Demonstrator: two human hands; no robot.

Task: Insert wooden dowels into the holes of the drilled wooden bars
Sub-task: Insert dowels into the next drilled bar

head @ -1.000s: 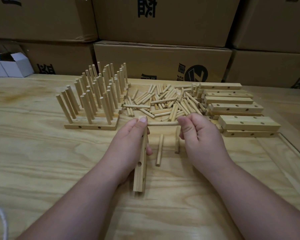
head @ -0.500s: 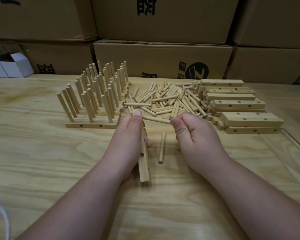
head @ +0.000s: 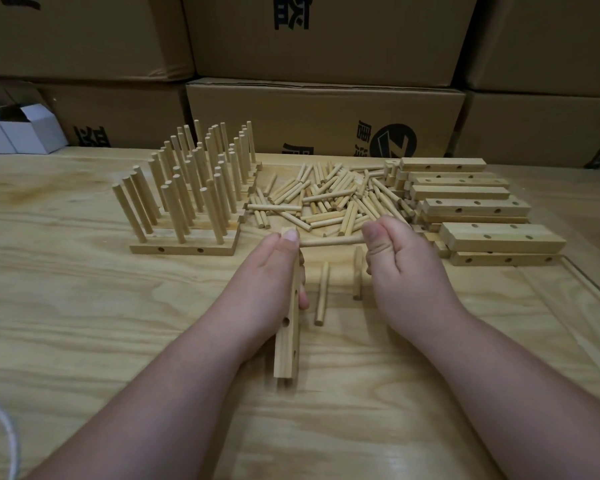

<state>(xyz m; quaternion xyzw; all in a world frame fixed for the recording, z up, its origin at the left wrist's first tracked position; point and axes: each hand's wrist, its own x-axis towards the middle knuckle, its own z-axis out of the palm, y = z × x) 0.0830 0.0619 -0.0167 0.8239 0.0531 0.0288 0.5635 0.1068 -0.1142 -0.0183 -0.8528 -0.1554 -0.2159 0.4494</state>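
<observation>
My left hand [head: 267,282] grips a drilled wooden bar [head: 288,344], which lies on edge pointing away from me, holes facing right. My right hand [head: 400,268] pinches a dowel [head: 329,242] that runs sideways, its left end at the bar's far hole beside my left thumb. Two loose dowels [head: 322,294] lie on the table between my hands; one is partly hidden by my right hand. A heap of dowels [head: 329,199] lies behind. Finished bars with upright dowels [head: 191,188] stand at the left, and a stack of drilled bars [head: 471,206] at the right.
Cardboard boxes [head: 326,116] line the back of the wooden table [head: 66,289]. Small white boxes [head: 18,133] stand at the far left. A white cord [head: 4,431] curls at the lower left. A groove runs along the table at the right.
Both hands lifted slightly away from me and came back; the dowel went from level to tilted and is level again at the bar's far hole.
</observation>
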